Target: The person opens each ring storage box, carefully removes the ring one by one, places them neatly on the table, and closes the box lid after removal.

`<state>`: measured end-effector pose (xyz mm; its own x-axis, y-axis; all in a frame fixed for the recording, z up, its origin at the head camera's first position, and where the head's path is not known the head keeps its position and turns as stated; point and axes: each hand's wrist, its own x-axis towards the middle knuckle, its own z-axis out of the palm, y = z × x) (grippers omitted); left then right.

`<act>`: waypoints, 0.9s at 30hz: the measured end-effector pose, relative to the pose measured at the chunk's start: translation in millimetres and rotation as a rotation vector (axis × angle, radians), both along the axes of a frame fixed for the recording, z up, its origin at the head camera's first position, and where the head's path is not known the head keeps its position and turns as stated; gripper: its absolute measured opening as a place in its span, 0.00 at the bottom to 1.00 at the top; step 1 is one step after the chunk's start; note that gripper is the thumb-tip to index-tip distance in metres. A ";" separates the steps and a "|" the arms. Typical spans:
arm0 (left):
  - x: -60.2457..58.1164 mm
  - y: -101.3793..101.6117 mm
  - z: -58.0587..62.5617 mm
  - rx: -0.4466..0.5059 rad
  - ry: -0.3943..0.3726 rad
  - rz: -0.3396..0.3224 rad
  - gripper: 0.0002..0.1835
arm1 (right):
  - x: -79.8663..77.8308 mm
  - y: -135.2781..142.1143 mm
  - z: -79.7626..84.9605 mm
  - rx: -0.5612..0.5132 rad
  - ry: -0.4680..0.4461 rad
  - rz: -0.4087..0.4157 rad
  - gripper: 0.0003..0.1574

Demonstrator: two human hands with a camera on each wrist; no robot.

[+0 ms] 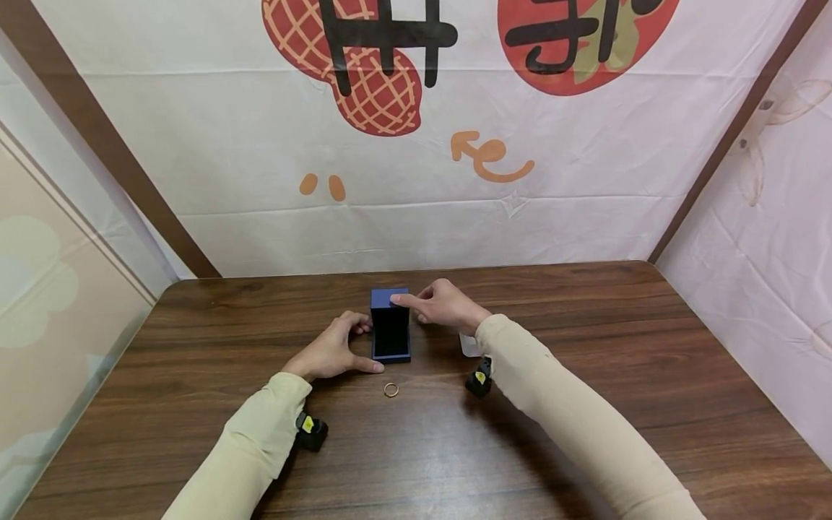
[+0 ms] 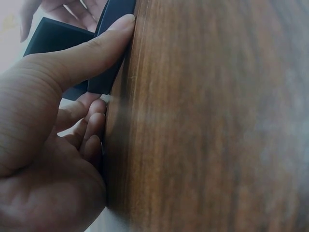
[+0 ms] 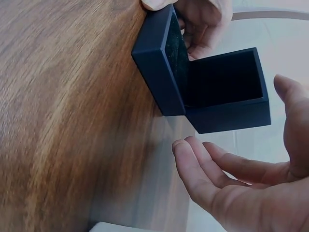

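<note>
A small dark blue ring box [image 1: 391, 359] stands on the table with its lid [image 3: 231, 116] raised upright, showing a black lining. My left hand [image 1: 330, 349] holds the box's base from the left, thumb along the front and curled fingers by the side. Beside the raised lid is my right hand [image 3: 241, 183], its fingers and thumb spread around it; a gap shows between them and the lid in the right wrist view. On the tabletop in front of the box lies a gold-coloured ring [image 1: 391, 390].
A white object [image 1: 469, 345], partly hidden by the right sleeve, lies right of the box. The brown wood-grain table [image 1: 416, 462] reaches back to a printed white curtain [image 1: 416, 238]. Dark wrist cameras hang below both sleeves.
</note>
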<state>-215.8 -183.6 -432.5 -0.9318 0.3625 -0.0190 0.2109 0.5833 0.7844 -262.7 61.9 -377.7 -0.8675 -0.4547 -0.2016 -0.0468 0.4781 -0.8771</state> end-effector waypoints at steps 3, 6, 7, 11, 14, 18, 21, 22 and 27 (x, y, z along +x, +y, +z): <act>0.2 0.2 0.9 0.000 0.000 0.002 0.44 | -2.4 -2.4 -3.1 -0.030 -0.034 -0.016 0.41; 0.2 0.3 1.3 0.003 0.001 0.002 0.43 | -5.3 -4.8 -6.0 -0.055 -0.074 -0.025 0.40; 0.2 0.3 1.3 0.003 0.002 0.003 0.43 | -6.2 -5.5 -6.8 -0.062 -0.086 -0.028 0.39; -0.1 0.6 1.1 0.002 0.003 0.004 0.43 | -8.8 -8.2 -8.5 -0.065 -0.126 -0.045 0.36; -0.4 0.8 0.9 0.005 -0.002 0.005 0.43 | -9.4 -10.8 -8.7 -0.076 -0.154 -0.075 0.33; -0.6 0.8 0.2 0.008 0.001 0.002 0.43 | -9.3 -13.5 -9.0 -0.092 -0.175 -0.113 0.36; -0.4 0.7 -0.3 0.006 0.009 0.000 0.43 | -8.7 -13.9 -9.6 -0.093 -0.178 -0.126 0.39; -0.3 0.7 -0.4 0.005 0.010 0.000 0.43 | -8.6 -14.0 -10.2 -0.095 -0.178 -0.128 0.39; 0.6 0.8 -0.1 0.003 0.017 0.001 0.42 | -7.2 -12.8 -12.8 -0.100 -0.168 -0.120 0.38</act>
<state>-215.2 -182.8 -432.6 -0.9324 0.3615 -0.0026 0.2232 0.5813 0.7825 -269.9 49.1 -390.6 -0.8748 -0.3751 -0.3066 0.1556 0.3817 -0.9111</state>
